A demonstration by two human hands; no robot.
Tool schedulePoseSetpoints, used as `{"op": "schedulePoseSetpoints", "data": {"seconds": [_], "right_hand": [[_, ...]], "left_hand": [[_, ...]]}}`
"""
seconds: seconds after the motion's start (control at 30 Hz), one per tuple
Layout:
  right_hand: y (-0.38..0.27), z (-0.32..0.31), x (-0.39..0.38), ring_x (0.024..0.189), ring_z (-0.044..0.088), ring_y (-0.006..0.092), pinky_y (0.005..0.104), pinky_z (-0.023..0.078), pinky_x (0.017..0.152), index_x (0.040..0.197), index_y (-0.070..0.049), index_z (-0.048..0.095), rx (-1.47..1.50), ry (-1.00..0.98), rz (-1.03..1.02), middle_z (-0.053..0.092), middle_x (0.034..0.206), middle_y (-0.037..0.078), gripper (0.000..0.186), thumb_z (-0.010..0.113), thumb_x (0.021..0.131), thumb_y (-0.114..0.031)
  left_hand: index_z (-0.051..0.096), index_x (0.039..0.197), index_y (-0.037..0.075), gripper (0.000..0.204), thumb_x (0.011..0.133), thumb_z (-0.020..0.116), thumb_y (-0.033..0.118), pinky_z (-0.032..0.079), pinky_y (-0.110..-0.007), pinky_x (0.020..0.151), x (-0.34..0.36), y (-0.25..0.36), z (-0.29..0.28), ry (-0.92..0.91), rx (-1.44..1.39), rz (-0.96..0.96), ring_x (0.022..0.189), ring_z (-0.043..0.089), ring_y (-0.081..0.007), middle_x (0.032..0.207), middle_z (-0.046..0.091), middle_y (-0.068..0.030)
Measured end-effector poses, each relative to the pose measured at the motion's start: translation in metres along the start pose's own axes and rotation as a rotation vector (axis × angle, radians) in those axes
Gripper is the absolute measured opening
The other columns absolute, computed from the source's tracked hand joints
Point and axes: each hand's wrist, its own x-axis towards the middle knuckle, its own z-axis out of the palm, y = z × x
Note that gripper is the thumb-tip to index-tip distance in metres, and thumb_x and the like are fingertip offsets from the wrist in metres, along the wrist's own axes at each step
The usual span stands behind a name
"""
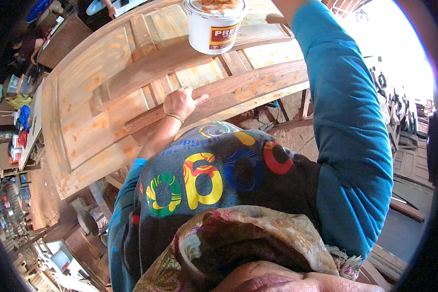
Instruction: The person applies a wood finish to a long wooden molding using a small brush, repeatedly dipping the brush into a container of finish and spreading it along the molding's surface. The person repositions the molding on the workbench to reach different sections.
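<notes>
My left hand [180, 103] lies on a long curved wooden board [238, 87], its fingers bent over the far edge and the thumb stretched to the right. This board rests across the near side of a large panelled wooden door [85, 109], which has orange-brown filler smears. Farther away, a second brown board [146, 68] crosses the door. A white bucket [211, 29] with a brown-smeared lid stands by that far board. My right arm [326, 78], in a blue sleeve, reaches up past the top edge; the wrist shows there, but the hand is cut off.
On the left are a brown cabinet [65, 41], a blue cloth [24, 118] and crowded shop clutter. Another person's hand [112, 10] shows at the top left, and another person [31, 46] bends at the far left. Stacked wood pieces [406, 121] stand at right.
</notes>
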Motion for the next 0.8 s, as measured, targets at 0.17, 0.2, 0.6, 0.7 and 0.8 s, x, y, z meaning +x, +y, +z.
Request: {"op": "schedulePoseSetpoints", "data": {"seconds": [0.17,0.2,0.6,0.7,0.8], "right_hand": [[0.016,0.050,-0.061,0.084,0.065,0.0213,0.0372,0.054,0.074,0.116,-0.014,0.069,0.152,0.267,-0.127,0.072,0.102,0.009,0.033,0.068,0.086,-0.028],[0.015,0.068,-0.083,0.083,0.065,0.0214,0.0372,0.054,0.074,0.118,-0.015,0.068,0.201,0.306,-0.141,0.072,0.101,0.009,0.033,0.067,0.087,-0.027],[-0.173,0.358,-0.182,0.091,0.067,0.0361,0.0470,0.051,0.078,0.131,-0.027,0.059,0.978,0.448,0.160,0.068,0.096,0.019,0.038,0.055,0.095,-0.017],[-0.208,0.358,-0.176,0.092,0.063,0.0376,0.0461,0.050,0.079,0.140,-0.029,0.049,0.951,0.498,0.236,0.064,0.099,0.018,0.050,0.055,0.093,-0.013],[-0.228,0.357,-0.168,0.094,0.062,0.0370,0.0449,0.049,0.080,0.142,-0.028,0.047,0.979,0.525,0.280,0.061,0.100,0.017,0.052,0.052,0.093,-0.009]], "left_hand": [[0.070,0.086,0.010,0.070,0.080,0.050,0.077,0.056,-0.043,0.066,0.002,0.005,-0.004,-0.041,0.027,-0.025,0.077,0.070,-0.0317,0.081,0.071,-0.0153],[0.069,0.085,0.009,0.071,0.079,0.051,0.077,0.056,-0.044,0.064,0.002,0.006,-0.003,-0.023,0.003,-0.016,0.076,0.070,-0.0333,0.079,0.070,-0.0169],[0.070,0.103,0.003,0.089,0.077,0.044,0.084,0.055,-0.048,0.072,0.014,-0.023,-0.013,-0.157,-0.045,0.016,0.086,0.068,-0.0403,0.085,0.068,-0.0272],[0.070,0.108,0.006,0.088,0.079,0.042,0.084,0.055,-0.046,0.078,0.020,-0.036,-0.007,-0.190,-0.011,-0.015,0.093,0.068,-0.0373,0.094,0.070,-0.0235],[0.070,0.109,0.006,0.089,0.079,0.042,0.084,0.055,-0.047,0.079,0.024,-0.045,0.001,-0.135,-0.024,0.007,0.095,0.068,-0.0377,0.096,0.070,-0.0234]]}}
